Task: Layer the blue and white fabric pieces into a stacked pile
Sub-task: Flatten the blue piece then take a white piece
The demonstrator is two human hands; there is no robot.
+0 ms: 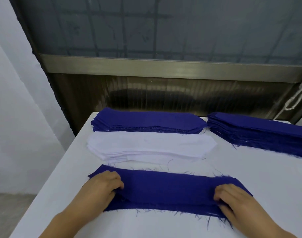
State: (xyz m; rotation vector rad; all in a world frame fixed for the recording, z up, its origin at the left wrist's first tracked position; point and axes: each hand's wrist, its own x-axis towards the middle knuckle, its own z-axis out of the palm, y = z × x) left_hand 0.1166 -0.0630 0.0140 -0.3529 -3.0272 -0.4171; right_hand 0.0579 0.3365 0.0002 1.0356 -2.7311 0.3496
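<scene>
Our left hand (104,185) and right hand (232,198), set well apart, pinch the ends of the blue fabric piece (165,189) at six o'clock on the worktop (43,194). Uneven pulling could skew it; its frayed threads might snag.

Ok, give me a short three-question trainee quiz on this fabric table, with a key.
1. True or false: the left hand and right hand both rest on the near blue piece.
2. Which pile lies directly beyond that piece? A. white stack B. far blue stack C. right blue stack
3. Fill in: the loose threads along the near piece's edges are ____ in colour.

Key: 1 true; 2 A; 3 blue.
</scene>
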